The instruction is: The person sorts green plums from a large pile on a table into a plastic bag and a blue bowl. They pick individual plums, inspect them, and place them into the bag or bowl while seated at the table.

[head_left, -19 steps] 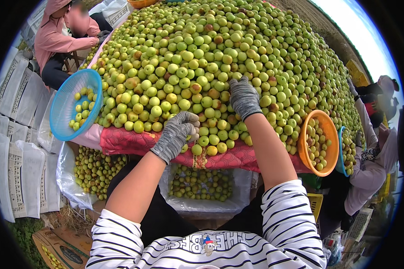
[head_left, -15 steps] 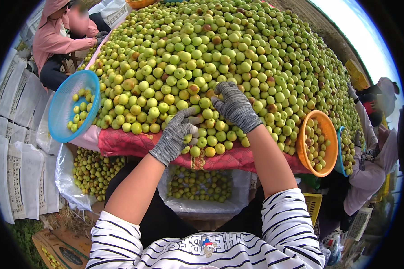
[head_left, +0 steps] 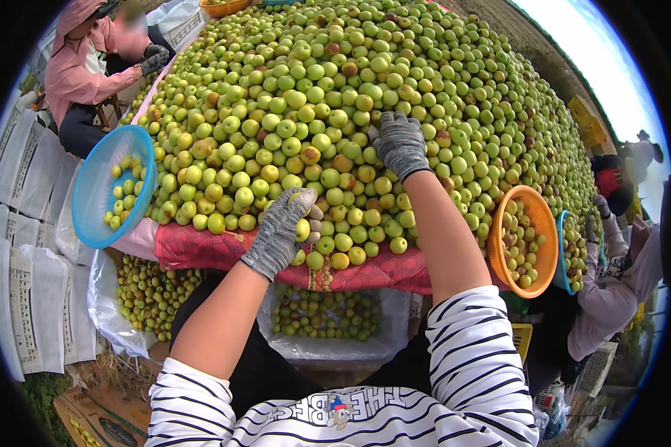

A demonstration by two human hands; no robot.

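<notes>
The left hand (head_left: 279, 232), grey-gloved, curls near the bench's front edge, its grip closed on a small green fruit (head_left: 303, 228), apparently round with no clear long axis. The right hand (head_left: 399, 143) lies flat, fingers spread, higher on the heaped fruit pile (head_left: 335, 97). A blue basket (head_left: 101, 190) bounds the left, an orange basket (head_left: 525, 242) the right

White printed sacks (head_left: 30, 246) lie flat at left; a brown carton (head_left: 97, 421), perhaps, sits below.
</notes>
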